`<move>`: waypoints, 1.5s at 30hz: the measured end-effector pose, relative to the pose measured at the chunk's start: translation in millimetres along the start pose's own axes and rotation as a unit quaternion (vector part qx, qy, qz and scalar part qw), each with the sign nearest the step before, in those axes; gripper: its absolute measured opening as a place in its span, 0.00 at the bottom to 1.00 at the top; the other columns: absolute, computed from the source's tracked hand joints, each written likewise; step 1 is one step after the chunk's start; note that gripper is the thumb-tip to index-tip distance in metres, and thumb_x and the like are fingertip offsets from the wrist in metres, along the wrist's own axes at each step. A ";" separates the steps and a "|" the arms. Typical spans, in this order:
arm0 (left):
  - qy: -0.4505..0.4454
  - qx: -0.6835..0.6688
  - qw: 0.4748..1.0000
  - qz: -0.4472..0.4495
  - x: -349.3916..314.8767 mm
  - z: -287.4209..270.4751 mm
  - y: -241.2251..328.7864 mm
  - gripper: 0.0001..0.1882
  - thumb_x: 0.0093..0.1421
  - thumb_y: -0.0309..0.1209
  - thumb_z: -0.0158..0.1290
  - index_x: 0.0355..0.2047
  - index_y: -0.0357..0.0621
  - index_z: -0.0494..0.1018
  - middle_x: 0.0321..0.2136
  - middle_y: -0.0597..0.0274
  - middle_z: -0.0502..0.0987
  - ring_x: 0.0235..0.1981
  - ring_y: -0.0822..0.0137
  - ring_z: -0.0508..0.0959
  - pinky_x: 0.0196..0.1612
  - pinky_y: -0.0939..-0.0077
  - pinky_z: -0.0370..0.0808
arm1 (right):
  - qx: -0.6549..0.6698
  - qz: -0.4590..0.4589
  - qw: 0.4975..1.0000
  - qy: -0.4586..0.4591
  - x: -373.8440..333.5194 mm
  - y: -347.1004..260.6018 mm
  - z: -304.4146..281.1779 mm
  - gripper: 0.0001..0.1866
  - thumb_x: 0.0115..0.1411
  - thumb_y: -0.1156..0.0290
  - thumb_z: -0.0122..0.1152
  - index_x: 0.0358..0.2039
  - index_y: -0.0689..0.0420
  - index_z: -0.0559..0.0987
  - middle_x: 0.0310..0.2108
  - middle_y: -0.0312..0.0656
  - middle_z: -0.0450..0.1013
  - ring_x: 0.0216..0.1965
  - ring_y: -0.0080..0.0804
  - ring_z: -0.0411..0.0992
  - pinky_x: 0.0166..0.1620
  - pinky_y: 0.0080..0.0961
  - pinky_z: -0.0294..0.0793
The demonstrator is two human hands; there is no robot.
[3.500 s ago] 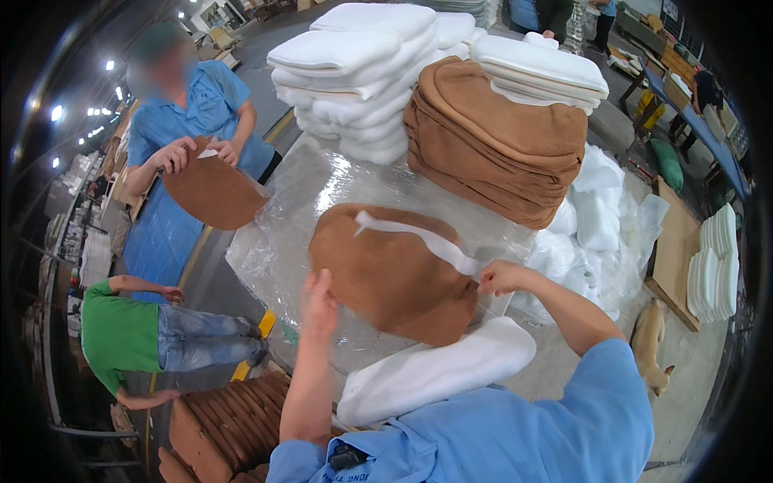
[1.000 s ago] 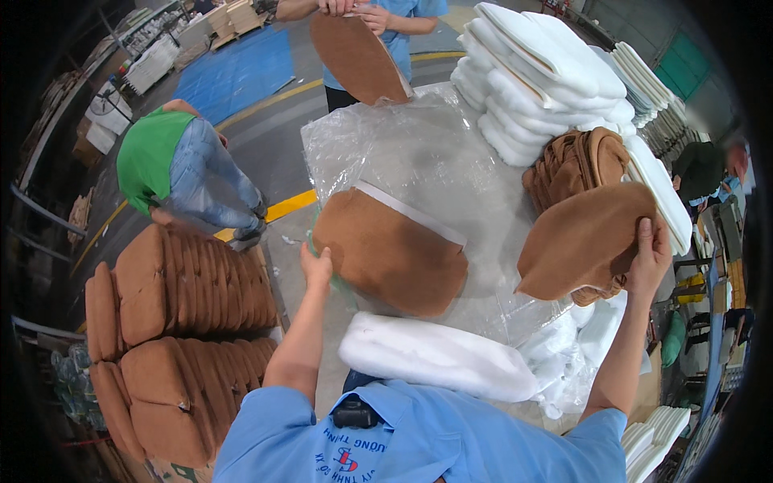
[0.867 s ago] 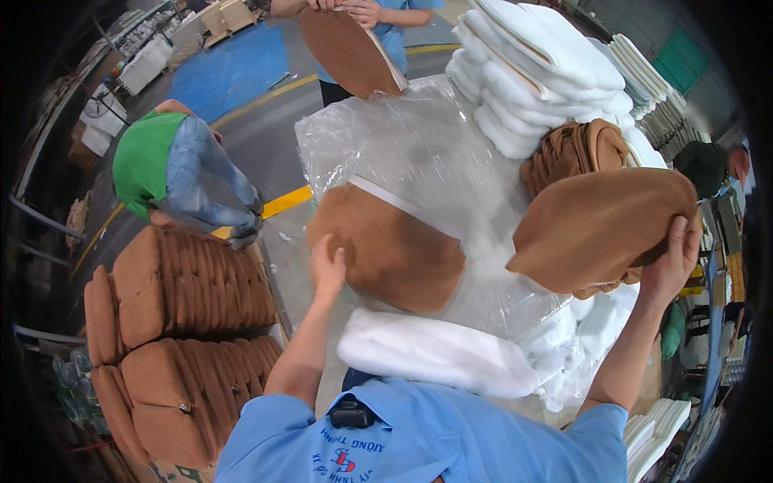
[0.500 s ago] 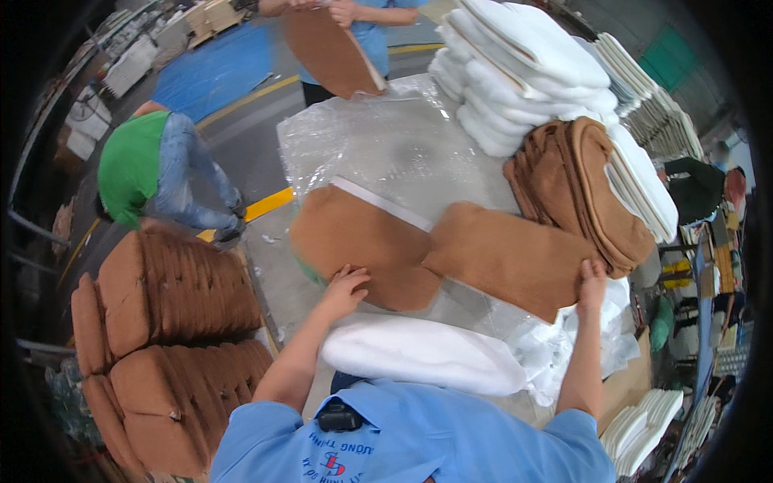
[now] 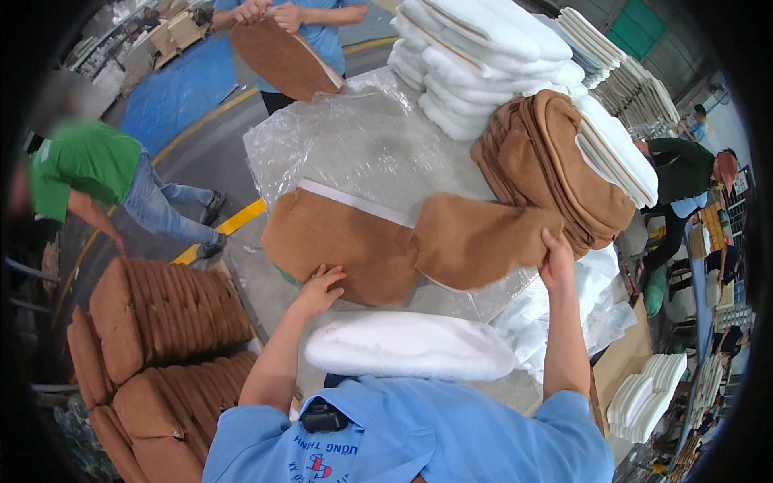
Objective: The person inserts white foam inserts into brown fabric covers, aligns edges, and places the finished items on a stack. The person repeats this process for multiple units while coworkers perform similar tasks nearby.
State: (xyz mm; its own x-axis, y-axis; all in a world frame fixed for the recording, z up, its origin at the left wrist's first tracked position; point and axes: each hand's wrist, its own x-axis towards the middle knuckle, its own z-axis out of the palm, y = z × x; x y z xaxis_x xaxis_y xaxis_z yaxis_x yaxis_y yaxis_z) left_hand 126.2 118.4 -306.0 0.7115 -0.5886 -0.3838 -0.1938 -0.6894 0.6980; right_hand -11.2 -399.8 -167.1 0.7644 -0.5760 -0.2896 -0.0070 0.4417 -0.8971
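A brown fabric cushion cover (image 5: 342, 245) with a pale strip along its far edge lies spread on the table in front of me. My left hand (image 5: 322, 290) rests on its near left side, fingers spread and flat. Its right-hand flap (image 5: 475, 237) is lifted and bent upward at the right end, where my right hand (image 5: 555, 256) pinches the edge between thumb and fingers. Between my forearms, close to my body, lies a white padded cushion insert (image 5: 411, 346). Clear plastic sheeting (image 5: 338, 121) covers the table beneath the cover.
Folded brown covers (image 5: 547, 161) are piled at the right, beside tall stacked white pads (image 5: 483, 64). Finished brown cushions (image 5: 173, 314) stand at the left. Crumpled plastic bags (image 5: 555, 310) lie by my right arm. Across the table a co-worker holds a brown piece (image 5: 282, 60); a person in green (image 5: 97, 173) bends at left.
My right hand has pulled the flap's right end inward and up, so it now curls. The left hand stays on the cover. The person in green has shifted left, and the view has turned slightly.
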 end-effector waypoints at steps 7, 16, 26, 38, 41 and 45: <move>0.019 0.037 0.999 0.023 -2.5 -2.8 -3.8 0.28 0.69 0.40 0.59 0.68 0.52 0.73 0.75 0.60 0.64 0.79 0.42 0.50 0.79 0.50 0.52 | 0.128 -0.013 0.981 -0.144 51.3 -72.0 175.4 0.10 0.75 0.73 0.56 0.53 0.61 0.75 0.45 0.43 0.78 0.43 0.35 0.81 0.45 0.34 0.87; 0.264 -0.122 0.934 0.207 33.3 -56.7 98.4 0.47 0.62 0.38 0.68 0.75 0.37 0.58 0.70 0.41 0.66 0.67 0.46 0.72 0.68 0.60 0.70 | 0.175 -0.005 0.964 -0.202 42.6 -114.8 323.0 0.05 0.73 0.74 0.59 0.43 0.63 0.76 0.33 0.43 0.78 0.27 0.29 0.78 0.33 0.25 0.88; 0.597 -0.120 0.757 0.236 56.6 -126.5 118.8 0.26 0.56 0.14 0.50 0.53 0.44 0.82 0.51 0.52 0.84 0.54 0.47 0.81 0.60 0.58 0.75 | 0.131 -0.070 0.941 -0.303 23.9 -120.0 294.8 0.12 0.76 0.68 0.57 0.56 0.53 0.75 0.51 0.39 0.80 0.51 0.36 0.80 0.55 0.40 0.82; 0.563 -0.117 0.796 0.188 33.1 -129.7 100.9 0.23 0.62 0.15 0.49 0.55 0.43 0.82 0.50 0.51 0.85 0.52 0.53 0.83 0.61 0.62 0.75 | 0.160 -0.037 0.949 -0.267 31.8 -92.8 289.8 0.06 0.76 0.71 0.56 0.48 0.58 0.74 0.45 0.41 0.78 0.45 0.33 0.79 0.51 0.36 0.83; 0.549 -0.145 0.809 0.155 35.5 -121.7 89.8 0.21 0.64 0.15 0.49 0.54 0.42 0.82 0.48 0.51 0.86 0.51 0.57 0.84 0.57 0.68 0.77 | 0.180 -0.019 0.945 -0.271 31.3 -91.3 297.6 0.06 0.76 0.72 0.55 0.48 0.60 0.73 0.44 0.44 0.78 0.44 0.35 0.80 0.50 0.36 0.86; 0.518 -0.181 0.828 0.114 39.2 -108.9 86.9 0.21 0.62 0.17 0.52 0.52 0.45 0.83 0.45 0.48 0.86 0.48 0.54 0.86 0.54 0.64 0.78 | 0.202 -0.017 0.940 -0.273 28.9 -87.2 304.1 0.06 0.75 0.75 0.54 0.48 0.62 0.72 0.43 0.47 0.78 0.42 0.38 0.82 0.46 0.36 0.89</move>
State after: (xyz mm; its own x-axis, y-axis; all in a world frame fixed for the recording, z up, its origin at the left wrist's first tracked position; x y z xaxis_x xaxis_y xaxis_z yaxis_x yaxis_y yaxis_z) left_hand 210.9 81.4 -194.6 0.9182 0.1212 0.3771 -0.3217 -0.3270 0.8886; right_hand 207.5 -245.8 4.2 0.9779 -0.2031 0.0503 0.1837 0.7180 -0.6714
